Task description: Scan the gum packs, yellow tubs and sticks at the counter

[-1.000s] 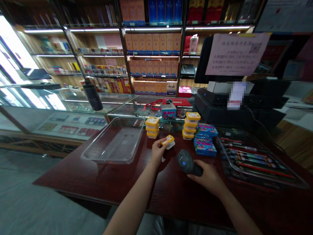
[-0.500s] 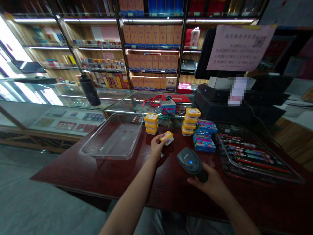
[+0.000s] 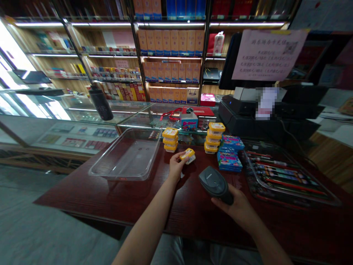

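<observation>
My left hand (image 3: 175,166) grips a small plastic tub with a yellow lid (image 3: 189,156), tilted so that its printed side faces the scanner. In my right hand (image 3: 239,206) is a dark barcode scanner (image 3: 213,183), its head pointing toward that tub; the fingers wrap round its handle. Behind my left hand stands a stack of similar yellow-lidded tubs (image 3: 170,140). A taller stack of them (image 3: 214,138) is farther right, beside several blue printed boxes (image 3: 230,161).
A clear plastic bin (image 3: 95,169) sits on the left of the dark wooden table (image 3: 124,202). To the right lies a clear tray (image 3: 255,180) of pens or pencils. A cash register (image 3: 237,114) and a glass counter stand behind, with stocked shelves beyond.
The blue light on top of the scanner has gone out. Both hands stay nearly where they were, still holding the tub and the scanner.
</observation>
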Demonstrator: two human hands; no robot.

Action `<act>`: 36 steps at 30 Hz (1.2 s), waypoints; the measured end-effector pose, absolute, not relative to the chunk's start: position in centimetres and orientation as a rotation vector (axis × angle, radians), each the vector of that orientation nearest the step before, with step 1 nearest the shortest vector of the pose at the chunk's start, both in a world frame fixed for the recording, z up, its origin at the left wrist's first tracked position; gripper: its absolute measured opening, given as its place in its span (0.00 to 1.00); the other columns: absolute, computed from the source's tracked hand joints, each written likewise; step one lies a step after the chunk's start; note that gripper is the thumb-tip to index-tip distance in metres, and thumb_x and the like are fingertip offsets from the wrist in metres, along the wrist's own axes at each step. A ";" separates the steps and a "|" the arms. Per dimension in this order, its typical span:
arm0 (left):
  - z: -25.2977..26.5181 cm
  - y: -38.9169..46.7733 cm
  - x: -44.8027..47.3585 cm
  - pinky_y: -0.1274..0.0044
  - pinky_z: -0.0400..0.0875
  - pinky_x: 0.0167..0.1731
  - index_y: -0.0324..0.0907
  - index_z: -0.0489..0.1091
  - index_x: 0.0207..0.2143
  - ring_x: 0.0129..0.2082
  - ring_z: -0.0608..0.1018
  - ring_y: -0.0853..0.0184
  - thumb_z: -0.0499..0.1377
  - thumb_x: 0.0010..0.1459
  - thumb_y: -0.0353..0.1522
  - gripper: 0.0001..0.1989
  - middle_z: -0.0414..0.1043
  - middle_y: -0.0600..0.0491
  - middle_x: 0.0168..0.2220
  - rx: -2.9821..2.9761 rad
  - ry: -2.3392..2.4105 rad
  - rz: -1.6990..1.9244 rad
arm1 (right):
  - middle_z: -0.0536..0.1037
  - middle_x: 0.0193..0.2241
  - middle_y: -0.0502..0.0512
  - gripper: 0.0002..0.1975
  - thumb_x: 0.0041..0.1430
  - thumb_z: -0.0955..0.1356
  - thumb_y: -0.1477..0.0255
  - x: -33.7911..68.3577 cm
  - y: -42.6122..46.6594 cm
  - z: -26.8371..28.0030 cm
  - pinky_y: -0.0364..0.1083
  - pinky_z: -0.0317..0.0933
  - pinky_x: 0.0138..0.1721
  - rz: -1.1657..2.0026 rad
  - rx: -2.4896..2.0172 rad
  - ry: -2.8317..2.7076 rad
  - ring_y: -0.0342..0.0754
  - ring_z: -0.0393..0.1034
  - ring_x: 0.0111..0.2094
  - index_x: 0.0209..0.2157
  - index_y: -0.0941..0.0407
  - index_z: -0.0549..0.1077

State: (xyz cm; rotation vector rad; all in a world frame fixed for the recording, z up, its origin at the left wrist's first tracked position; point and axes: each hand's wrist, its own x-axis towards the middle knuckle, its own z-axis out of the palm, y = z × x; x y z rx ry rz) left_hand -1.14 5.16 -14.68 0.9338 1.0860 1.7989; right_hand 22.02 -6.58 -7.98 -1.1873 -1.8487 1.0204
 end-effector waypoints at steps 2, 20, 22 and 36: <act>-14.7 5.1 -1.2 0.67 0.71 0.43 0.35 0.73 0.39 0.39 0.78 0.59 0.70 0.38 0.37 0.25 0.76 0.43 0.40 0.938 1.086 1.776 | 0.78 0.43 0.56 0.19 0.50 0.70 0.63 22.1 -6.5 -7.9 0.48 0.65 0.45 0.972 -1.201 -1.877 0.52 0.72 0.44 0.43 0.55 0.73; -14.0 4.4 -1.3 0.67 0.70 0.45 0.37 0.74 0.36 0.42 0.76 0.58 0.69 0.38 0.37 0.21 0.75 0.45 0.40 1.138 1.194 1.820 | 0.78 0.41 0.56 0.19 0.56 0.65 0.67 25.3 -2.0 -14.2 0.48 0.65 0.37 -0.099 -1.400 -2.359 0.52 0.74 0.39 0.50 0.54 0.67; -13.0 4.2 -1.3 0.68 0.70 0.46 0.38 0.74 0.35 0.44 0.75 0.59 0.69 0.38 0.37 0.20 0.73 0.45 0.43 1.237 1.197 1.863 | 0.78 0.41 0.55 0.19 0.56 0.65 0.68 25.4 -2.0 -14.4 0.48 0.65 0.37 -0.090 -1.400 -2.354 0.52 0.74 0.39 0.50 0.54 0.68; -1.8 9.7 -8.6 0.70 0.68 0.45 0.40 0.73 0.32 0.41 0.71 0.64 0.69 0.38 0.36 0.17 0.63 0.51 0.38 1.533 1.976 2.123 | 0.78 0.42 0.53 0.17 0.56 0.64 0.69 25.4 -1.9 -14.2 0.46 0.66 0.37 -0.007 -1.414 -2.296 0.50 0.74 0.40 0.48 0.52 0.68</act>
